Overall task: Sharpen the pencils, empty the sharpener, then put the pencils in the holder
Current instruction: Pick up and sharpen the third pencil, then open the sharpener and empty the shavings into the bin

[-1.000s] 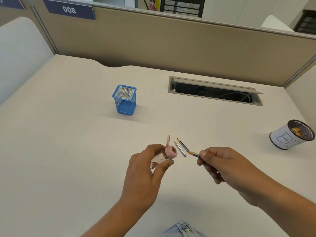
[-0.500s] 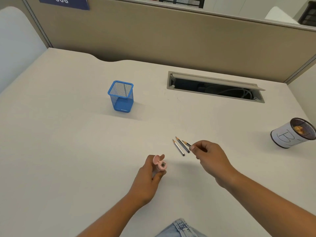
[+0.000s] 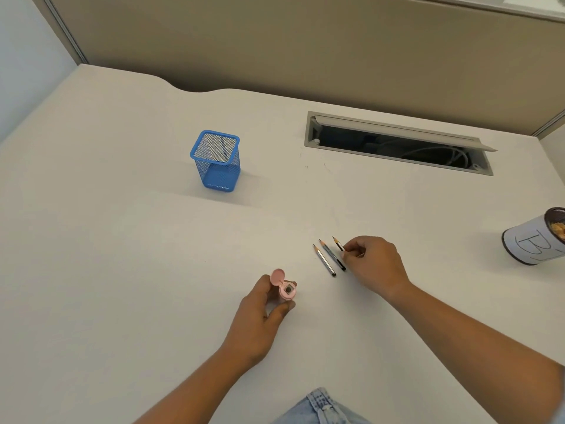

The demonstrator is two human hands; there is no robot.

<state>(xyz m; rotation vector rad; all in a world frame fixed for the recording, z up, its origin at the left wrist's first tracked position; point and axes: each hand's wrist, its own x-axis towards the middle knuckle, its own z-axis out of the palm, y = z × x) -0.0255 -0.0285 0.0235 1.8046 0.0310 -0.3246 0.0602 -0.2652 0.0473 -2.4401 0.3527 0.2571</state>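
Note:
My left hand point(image 3: 260, 310) grips a pink pencil sharpener point(image 3: 286, 287) with its round lid flipped up, low over the white desk point(image 3: 122, 270). To its right, two sharpened pencils point(image 3: 325, 260) lie side by side on the desk, tips pointing away. My right hand point(image 3: 374, 264) rests beside them and pinches a third pencil point(image 3: 338, 243) down at the desk; only its tip end shows past the fingers. The blue mesh pencil holder point(image 3: 216, 160) stands upright and empty further back to the left.
A white-wrapped mesh cup marked "B" point(image 3: 538, 237) with shavings inside stands at the right edge. An open cable slot point(image 3: 397, 142) cuts into the desk behind the pencils. A beige partition point(image 3: 305, 41) closes off the back.
My right hand has carried the third pencil down to the desk next to the other two. My left hand has lowered the sharpener and drawn it back toward me.

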